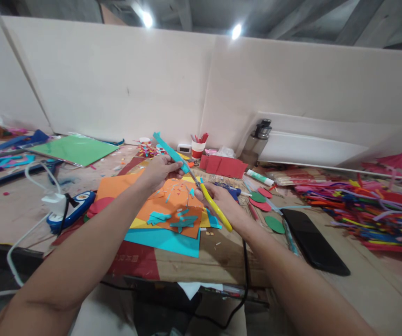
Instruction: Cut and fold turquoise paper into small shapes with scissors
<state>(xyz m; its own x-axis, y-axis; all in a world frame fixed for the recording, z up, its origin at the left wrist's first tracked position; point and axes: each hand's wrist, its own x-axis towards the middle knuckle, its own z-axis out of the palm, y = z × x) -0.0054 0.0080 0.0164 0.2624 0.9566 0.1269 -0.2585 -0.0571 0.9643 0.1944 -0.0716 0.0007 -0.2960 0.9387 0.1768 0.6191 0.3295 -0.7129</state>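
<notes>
My left hand (164,172) pinches a narrow strip of turquoise paper (167,148), held up at a slant above the worktable. Scissors with yellow handles (218,210) are gripped in my right hand (218,198), their blades reaching up to the strip's lower end. Whether the blades are closed on the paper is too small to tell. Beneath both hands lie sheets of orange paper (186,231), with several cut turquoise pieces (158,218) and thin scraps on top. A larger turquoise sheet (165,242) sticks out under the orange ones, toward me.
On the right are a black phone (314,242), a heap of colourful pipe cleaners (358,210) and a glue stick (259,177). A blue power strip (71,212) with cables sits left, near a green sheet (78,148). A dark bottle (256,142) stands by the white partition (116,84).
</notes>
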